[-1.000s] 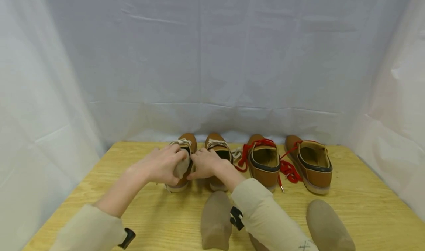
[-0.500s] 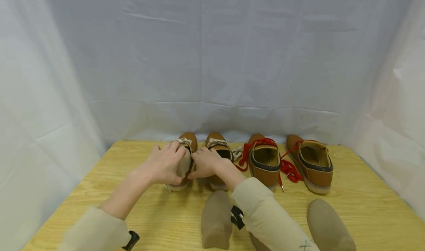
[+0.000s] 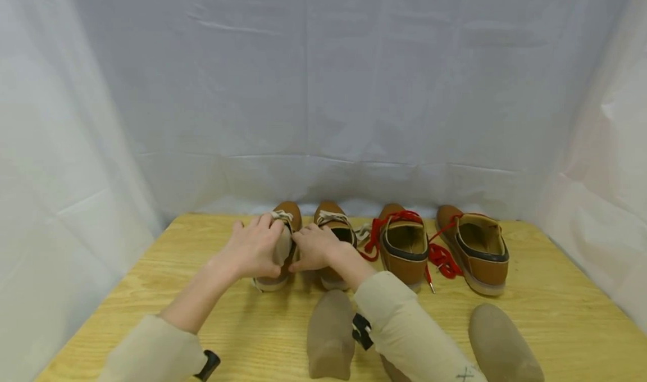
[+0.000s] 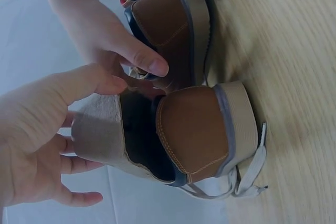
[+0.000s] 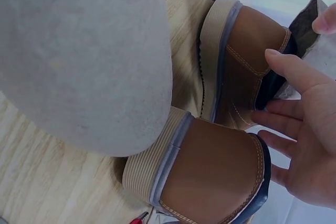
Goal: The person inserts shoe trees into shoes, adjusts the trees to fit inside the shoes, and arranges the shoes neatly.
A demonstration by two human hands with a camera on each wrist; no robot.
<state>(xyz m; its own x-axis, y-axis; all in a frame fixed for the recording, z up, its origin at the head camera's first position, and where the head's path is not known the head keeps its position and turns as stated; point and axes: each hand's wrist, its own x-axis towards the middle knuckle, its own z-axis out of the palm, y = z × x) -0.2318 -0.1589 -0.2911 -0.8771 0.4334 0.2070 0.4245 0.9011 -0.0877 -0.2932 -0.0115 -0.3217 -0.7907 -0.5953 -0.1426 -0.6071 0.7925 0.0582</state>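
At the leftmost brown shoe (image 4: 195, 129) with pale laces, my left hand (image 3: 254, 249) grips a grey moulded shoe insert (image 4: 97, 134) between thumb and fingers. The insert sits partly inside the shoe's opening, its hollow end outward; its toe end is hidden. My right hand (image 3: 317, 248) holds the same shoe by its collar, thumb at the heel and fingertips along the inner side. Just right of it stands the second pale-laced brown shoe (image 5: 207, 171), partly behind my right hand in the head view.
Two brown shoes (image 3: 402, 267) with red laces (image 3: 442, 261) stand to the right. Nearer lie grey inserts (image 3: 331, 337) on the wooden table (image 3: 242, 342), one mostly under my right sleeve. White sheeting (image 3: 303, 90) hangs behind and at both sides.
My left hand has shifted slightly right and inward with the insert, closer to my right hand. My right hand stays nearly in place.
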